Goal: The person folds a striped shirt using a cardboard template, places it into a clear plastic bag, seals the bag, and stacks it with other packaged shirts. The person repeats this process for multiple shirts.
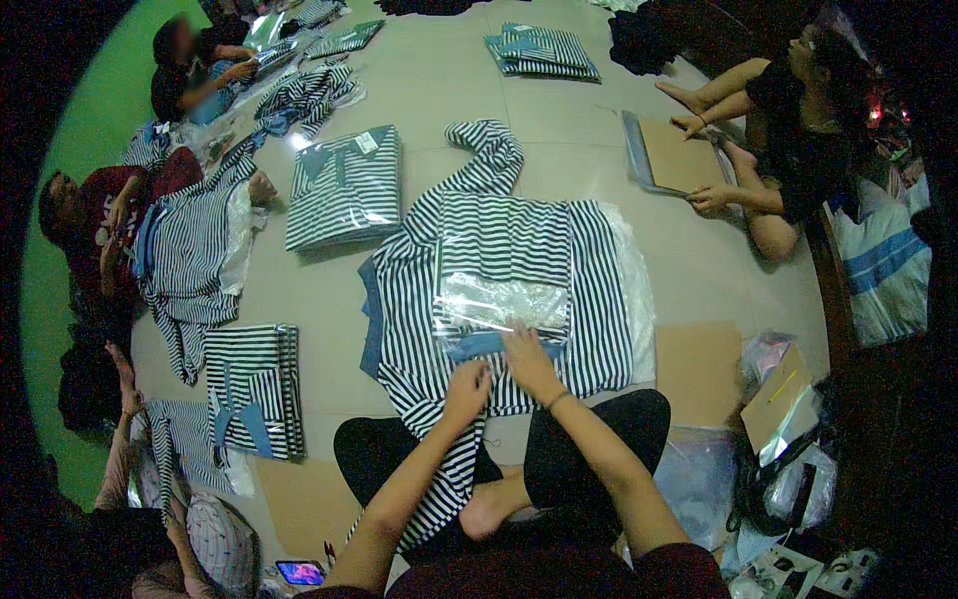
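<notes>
A folded black-and-white striped shirt (pixel 504 240) lies in a clear plastic bag (pixel 499 301), on top of another striped shirt (pixel 604 299) spread flat on the floor in front of me. A blue collar (pixel 481 345) shows near the bag's near end. My left hand (pixel 467 391) is closed, fingers curled beside that near end; what they pinch is too small to make out. Lying over the bag next to the blue collar, my right hand (pixel 531 361) has its fingers stretched out. One striped sleeve (pixel 457 489) trails across my lap under my left forearm.
Stacks of bagged striped shirts stand at left (pixel 344 195), near left (pixel 254 389) and far (pixel 544 52). At right a person holds a cardboard sheet (pixel 679 155); other people sit along the left. Cardboard (pixel 699 369) and plastic bags (pixel 689 479) lie at my right, a phone (pixel 301 572) near left.
</notes>
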A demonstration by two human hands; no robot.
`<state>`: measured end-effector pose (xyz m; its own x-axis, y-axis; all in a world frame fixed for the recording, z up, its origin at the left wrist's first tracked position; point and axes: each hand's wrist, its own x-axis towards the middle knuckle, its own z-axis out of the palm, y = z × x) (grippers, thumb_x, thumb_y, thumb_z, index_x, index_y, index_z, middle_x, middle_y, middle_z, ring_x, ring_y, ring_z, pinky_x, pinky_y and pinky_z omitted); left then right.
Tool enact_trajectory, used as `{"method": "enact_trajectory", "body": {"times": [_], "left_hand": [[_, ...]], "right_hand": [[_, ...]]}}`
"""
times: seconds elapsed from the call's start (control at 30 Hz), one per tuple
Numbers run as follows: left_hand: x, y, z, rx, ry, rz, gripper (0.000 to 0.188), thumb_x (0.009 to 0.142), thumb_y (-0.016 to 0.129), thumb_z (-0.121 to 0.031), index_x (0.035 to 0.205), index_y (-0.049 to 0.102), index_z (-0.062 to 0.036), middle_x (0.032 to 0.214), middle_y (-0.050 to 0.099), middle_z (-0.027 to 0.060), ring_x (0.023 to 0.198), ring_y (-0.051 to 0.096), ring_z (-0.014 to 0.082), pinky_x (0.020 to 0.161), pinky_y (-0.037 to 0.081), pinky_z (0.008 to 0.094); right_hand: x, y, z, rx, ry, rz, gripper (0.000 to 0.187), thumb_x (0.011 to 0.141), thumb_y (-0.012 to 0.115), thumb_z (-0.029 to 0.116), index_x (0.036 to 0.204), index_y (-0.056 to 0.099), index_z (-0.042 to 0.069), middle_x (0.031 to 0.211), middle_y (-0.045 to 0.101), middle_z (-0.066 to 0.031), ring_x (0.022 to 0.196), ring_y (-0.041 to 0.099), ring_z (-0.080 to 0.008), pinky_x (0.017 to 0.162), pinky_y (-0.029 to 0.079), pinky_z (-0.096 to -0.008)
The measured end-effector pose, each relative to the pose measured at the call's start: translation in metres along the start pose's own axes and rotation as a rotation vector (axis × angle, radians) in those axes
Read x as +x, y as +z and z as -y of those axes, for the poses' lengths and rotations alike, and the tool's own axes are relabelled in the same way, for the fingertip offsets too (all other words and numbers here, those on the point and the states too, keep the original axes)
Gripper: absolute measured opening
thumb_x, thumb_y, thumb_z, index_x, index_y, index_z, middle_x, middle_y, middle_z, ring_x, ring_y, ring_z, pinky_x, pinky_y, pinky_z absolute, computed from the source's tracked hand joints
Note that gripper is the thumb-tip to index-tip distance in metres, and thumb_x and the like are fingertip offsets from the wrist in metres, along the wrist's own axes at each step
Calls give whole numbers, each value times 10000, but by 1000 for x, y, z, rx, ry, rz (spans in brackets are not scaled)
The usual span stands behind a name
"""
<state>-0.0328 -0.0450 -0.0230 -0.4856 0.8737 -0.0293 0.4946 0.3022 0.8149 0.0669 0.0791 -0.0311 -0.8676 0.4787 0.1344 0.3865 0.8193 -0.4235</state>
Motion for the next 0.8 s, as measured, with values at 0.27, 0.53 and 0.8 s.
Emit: {"method": "enact_trajectory", "body": {"times": [0.27, 0.53, 0.8], "left_hand": [[22, -41, 24, -214, -335, -587, 264, 785, 524, -196, 915, 529, 33, 803, 532, 98, 751, 483, 167, 662, 385, 282], [48, -50, 60, -429, -497, -254, 199, 724, 606, -167, 760, 586, 28, 626, 571, 55, 535, 517, 98, 481, 408, 210], [42, -46, 63, -248, -591, -232, 213, 658, 663, -194, 684, 604, 9, 572, 572, 55, 488, 508, 95, 452, 386, 222]], "right_hand": [[-61, -53, -7, 230, 484, -202, 245, 788, 489, 164, 966, 518, -3, 858, 560, -153, 764, 543, -268, 670, 432, -329], [-27, -22, -74, 672, 658, -352, 368, 673, 648, 156, 973, 515, -10, 700, 556, -64, 620, 532, -124, 555, 432, -237], [-35, -40, -54, 212, 691, -351, 427, 642, 620, 21, 1026, 437, -21, 991, 456, -190, 956, 433, -326, 818, 360, -362]]}}
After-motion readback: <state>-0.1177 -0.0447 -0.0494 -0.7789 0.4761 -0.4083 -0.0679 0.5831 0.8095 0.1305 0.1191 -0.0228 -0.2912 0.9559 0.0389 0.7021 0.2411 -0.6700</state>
